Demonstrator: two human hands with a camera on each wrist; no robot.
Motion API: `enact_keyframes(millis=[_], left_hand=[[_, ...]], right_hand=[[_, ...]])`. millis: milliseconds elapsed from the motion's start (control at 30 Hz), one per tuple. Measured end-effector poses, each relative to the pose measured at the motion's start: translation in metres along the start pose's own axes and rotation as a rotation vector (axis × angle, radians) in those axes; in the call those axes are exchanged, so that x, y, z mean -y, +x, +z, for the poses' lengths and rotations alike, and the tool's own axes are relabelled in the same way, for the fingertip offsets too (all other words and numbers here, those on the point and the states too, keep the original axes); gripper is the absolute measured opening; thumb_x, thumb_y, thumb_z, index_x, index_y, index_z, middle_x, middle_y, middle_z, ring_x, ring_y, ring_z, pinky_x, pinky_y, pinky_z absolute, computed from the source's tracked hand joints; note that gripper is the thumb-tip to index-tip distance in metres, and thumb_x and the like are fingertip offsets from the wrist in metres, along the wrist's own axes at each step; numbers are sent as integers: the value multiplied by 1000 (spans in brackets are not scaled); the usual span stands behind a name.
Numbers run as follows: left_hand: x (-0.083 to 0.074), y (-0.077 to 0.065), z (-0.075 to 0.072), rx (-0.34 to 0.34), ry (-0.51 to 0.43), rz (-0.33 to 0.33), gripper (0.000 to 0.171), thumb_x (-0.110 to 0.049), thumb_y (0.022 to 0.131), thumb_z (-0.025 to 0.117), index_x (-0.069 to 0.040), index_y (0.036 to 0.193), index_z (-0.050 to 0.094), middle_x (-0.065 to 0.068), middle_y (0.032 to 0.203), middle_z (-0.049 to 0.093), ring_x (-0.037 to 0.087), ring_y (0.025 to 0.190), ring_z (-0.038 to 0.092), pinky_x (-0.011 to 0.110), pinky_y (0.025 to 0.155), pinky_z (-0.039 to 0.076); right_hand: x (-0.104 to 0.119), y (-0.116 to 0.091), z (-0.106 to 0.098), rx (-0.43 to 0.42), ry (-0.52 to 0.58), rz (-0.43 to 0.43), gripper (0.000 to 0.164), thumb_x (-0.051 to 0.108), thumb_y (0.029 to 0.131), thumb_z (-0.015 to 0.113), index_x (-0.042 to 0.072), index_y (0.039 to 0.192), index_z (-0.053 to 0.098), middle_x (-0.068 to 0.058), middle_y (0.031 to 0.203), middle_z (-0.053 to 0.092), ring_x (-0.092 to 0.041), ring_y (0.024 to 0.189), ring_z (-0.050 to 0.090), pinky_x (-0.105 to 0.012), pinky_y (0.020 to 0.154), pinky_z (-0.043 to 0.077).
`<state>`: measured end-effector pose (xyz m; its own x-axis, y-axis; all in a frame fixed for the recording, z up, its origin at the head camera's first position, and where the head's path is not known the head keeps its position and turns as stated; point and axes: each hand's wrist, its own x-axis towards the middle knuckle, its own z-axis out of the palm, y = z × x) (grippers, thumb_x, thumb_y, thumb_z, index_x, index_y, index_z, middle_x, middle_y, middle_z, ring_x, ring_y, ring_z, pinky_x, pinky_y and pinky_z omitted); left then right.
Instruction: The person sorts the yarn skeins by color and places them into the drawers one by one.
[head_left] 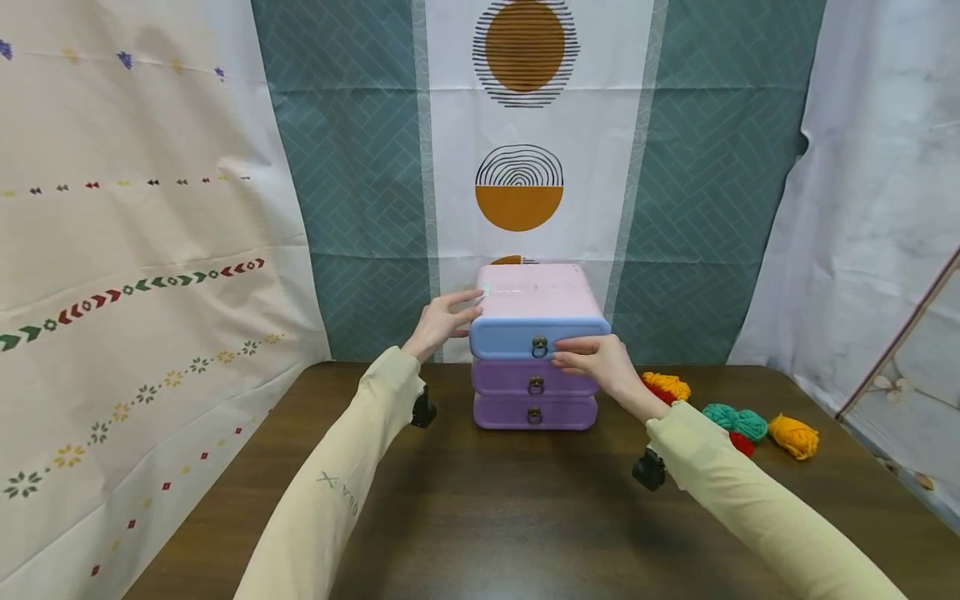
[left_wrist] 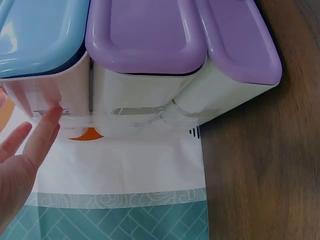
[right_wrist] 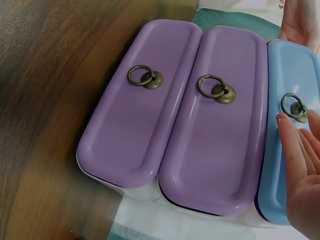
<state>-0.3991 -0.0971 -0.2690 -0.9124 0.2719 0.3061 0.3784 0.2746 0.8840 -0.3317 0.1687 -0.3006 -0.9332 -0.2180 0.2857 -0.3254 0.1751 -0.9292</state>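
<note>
A small three-drawer chest (head_left: 536, 292) with a pale pink top stands at the back of the table. Its top drawer front (head_left: 498, 340) is light blue, and the middle (head_left: 498, 377) and bottom (head_left: 495, 412) fronts are purple. Each front carries a bronze ring pull (right_wrist: 296, 107). My left hand (head_left: 437, 325) is at the chest's upper left side, its extended fingers touching the wall beside the blue drawer. In front of the blue drawer, my right hand (head_left: 603, 362) has its fingertips close to the ring, not hooked through it. All three drawers look closed.
Right of the chest lie yarn bundles: orange-yellow (head_left: 667, 386), teal (head_left: 735, 419), red (head_left: 742, 444) and another yellow (head_left: 795, 437). A patterned curtain (head_left: 360, 208) hangs right behind the chest. The dark wooden table (head_left: 480, 508) extends in front.
</note>
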Motion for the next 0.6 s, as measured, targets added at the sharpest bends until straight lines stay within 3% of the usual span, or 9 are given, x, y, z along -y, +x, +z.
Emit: enact_keyframes(millis=[200,333,600], left_hand=[[3,-1,0,20,-35,-10,40,-25,88,62,-9,124,57,10,127,49,21,100,56,33,73,51],[9,0,0,22,-49,21,40,-33,85,64,-13,120,62,8,122,52,18,98,57,31,73,51],[7,-3,2,10,-68,23,38,-27,88,62,-8,121,60,10,122,53,19,101,55,30,75,50]], right_hand=[[-2,2,8,-46,-28,3,28,4,85,64,-13,107,60,-23,93,63,-31,85,62,-38,73,50],[-3,4,12,-69,-45,4,25,3,84,64,-13,104,62,-22,91,64,-30,83,63,-36,71,51],[-5,7,18,-77,-86,-24,21,4,85,63,-11,100,65,-19,87,65,-29,80,64,-34,68,52]])
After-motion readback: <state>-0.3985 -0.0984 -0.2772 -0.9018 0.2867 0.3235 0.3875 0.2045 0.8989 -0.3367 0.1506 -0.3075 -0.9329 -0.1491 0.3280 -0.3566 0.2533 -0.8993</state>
